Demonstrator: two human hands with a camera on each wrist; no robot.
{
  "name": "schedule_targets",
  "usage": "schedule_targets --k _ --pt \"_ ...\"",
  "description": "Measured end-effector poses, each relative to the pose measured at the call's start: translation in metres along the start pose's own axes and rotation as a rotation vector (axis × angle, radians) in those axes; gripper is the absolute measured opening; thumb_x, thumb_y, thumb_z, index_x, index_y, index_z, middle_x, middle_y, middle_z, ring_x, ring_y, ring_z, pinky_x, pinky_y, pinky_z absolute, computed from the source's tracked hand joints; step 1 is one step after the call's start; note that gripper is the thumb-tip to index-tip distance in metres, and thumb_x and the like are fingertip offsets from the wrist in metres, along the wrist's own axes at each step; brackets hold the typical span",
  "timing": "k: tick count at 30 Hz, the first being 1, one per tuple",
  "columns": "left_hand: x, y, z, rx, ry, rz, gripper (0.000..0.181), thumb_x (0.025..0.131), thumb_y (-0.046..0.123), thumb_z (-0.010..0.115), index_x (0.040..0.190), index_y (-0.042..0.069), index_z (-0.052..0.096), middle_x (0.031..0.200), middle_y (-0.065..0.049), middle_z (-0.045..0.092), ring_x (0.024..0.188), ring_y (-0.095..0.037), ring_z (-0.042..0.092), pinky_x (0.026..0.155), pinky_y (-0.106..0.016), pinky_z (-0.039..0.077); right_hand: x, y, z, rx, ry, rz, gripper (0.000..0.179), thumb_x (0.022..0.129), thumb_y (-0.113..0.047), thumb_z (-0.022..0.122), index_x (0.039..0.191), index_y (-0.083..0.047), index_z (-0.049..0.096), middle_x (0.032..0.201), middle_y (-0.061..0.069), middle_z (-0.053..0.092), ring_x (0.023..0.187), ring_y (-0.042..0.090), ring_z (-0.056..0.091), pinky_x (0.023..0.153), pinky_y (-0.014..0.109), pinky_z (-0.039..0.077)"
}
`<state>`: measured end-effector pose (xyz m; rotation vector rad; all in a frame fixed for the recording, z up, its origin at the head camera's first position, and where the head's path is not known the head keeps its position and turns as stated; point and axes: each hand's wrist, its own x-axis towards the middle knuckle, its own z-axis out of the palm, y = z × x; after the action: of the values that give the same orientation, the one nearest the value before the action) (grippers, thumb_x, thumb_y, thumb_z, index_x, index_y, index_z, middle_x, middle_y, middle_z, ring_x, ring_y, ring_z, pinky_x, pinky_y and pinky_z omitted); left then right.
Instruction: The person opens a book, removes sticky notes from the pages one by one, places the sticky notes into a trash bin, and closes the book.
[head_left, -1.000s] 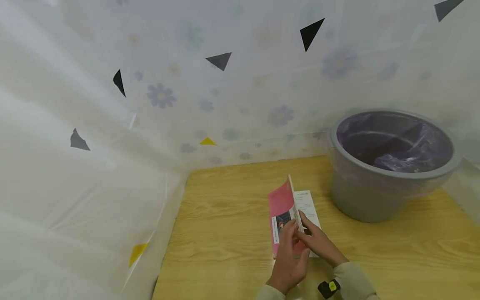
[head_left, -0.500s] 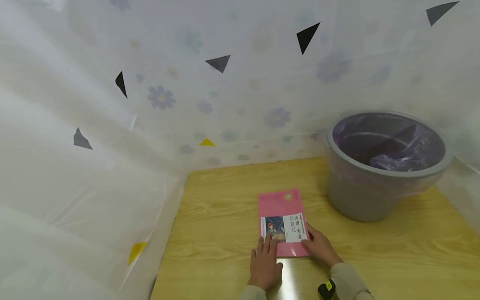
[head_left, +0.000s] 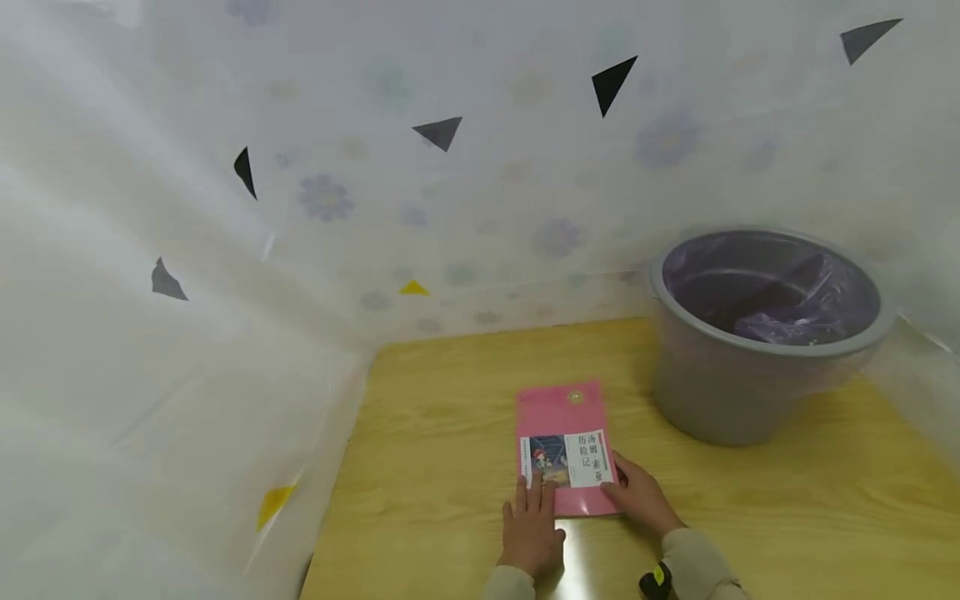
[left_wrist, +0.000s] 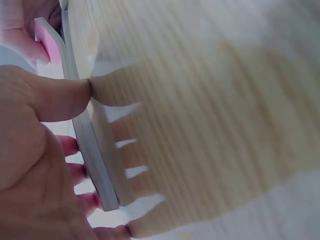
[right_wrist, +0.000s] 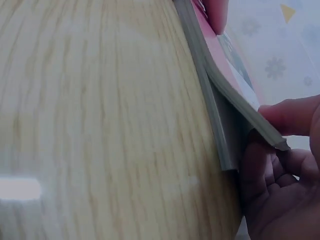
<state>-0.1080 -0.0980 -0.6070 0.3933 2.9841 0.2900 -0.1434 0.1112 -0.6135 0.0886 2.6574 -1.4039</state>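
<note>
A pink-covered paperback book (head_left: 557, 410) with a picture panel lies cover up on the wooden table. My left hand (head_left: 529, 530) rests on its lower left part with fingers straight over the cover. In the left wrist view, the left thumb (left_wrist: 62, 97) lies at the book's near edge, by the page ends. My right hand (head_left: 643, 498) pinches the right side of the book. The right wrist view shows the upper pages and cover (right_wrist: 245, 111) bent up from the lower part, thumb (right_wrist: 290, 116) on top and fingers underneath.
A large grey tub (head_left: 701, 398) lined with purple plastic film stands at the back right of the wooden table (head_left: 435, 433). White sheeting (head_left: 480, 200) with flower prints and stuck-on triangles forms the back and left sides. A black and yellow device (head_left: 657, 581) sits at the right wrist.
A second ago the book stood partly open, its upper part raised between both hands over a printed page. That part has come down, and the left hand has moved left onto the cover.
</note>
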Motion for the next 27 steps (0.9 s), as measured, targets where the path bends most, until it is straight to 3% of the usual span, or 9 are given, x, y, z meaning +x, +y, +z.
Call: schedule_targets --k 4,9,14,21,27 --pt "-0.012 -0.007 -0.005 0.012 -0.031 -0.049 0.072 0.087 0.037 0.068 0.15 0.016 0.041 0.162 -0.006 0.034 0.148 -0.032 0.034 0.11 -0.059 0.039 -0.005 -0.004 0.013 0.017 -0.004 0.021 0.072 0.083 -0.019 0.074 0.144 0.006 0.045 0.104 0.013 0.068 0.083 0.014 0.059 0.073 0.026 0.05" --pt "-0.025 -0.011 -0.005 -0.002 -0.052 -0.06 0.074 0.084 0.039 0.067 0.149 0.016 0.041 0.161 -0.007 0.035 0.147 -0.033 0.035 0.108 -0.059 0.04 -0.015 -0.008 0.022 -0.058 0.011 0.021 0.074 0.081 -0.019 0.075 0.144 0.005 0.045 0.104 0.012 0.065 0.085 0.016 0.058 0.077 0.032 0.05" --pt "-0.031 -0.012 -0.005 0.031 0.016 -0.068 0.076 0.081 0.04 0.069 0.148 0.016 0.043 0.159 -0.007 0.038 0.145 -0.032 0.038 0.105 -0.057 0.044 -0.016 -0.011 0.022 -0.119 0.008 -0.046 0.073 0.085 -0.02 0.071 0.149 -0.002 0.042 0.11 0.014 0.065 0.094 0.02 0.06 0.089 0.044 0.052" --pt "-0.041 -0.008 -0.007 0.04 0.059 -0.067 0.075 0.08 0.041 0.07 0.147 0.018 0.045 0.158 -0.005 0.04 0.144 -0.031 0.04 0.103 -0.055 0.046 -0.021 -0.014 0.018 -0.168 -0.009 -0.068 0.071 0.084 -0.021 0.071 0.148 -0.005 0.044 0.096 0.009 0.059 0.08 0.015 0.051 0.074 0.034 0.047" --pt "-0.042 -0.004 -0.009 0.019 0.116 -0.06 0.07 0.078 0.037 0.071 0.142 0.017 0.05 0.153 -0.007 0.046 0.14 -0.032 0.045 0.097 -0.055 0.049 -0.027 -0.014 0.019 -0.196 0.014 -0.046 0.069 0.084 -0.021 0.071 0.146 -0.004 0.047 0.098 0.01 0.06 0.081 0.015 0.052 0.073 0.034 0.047"
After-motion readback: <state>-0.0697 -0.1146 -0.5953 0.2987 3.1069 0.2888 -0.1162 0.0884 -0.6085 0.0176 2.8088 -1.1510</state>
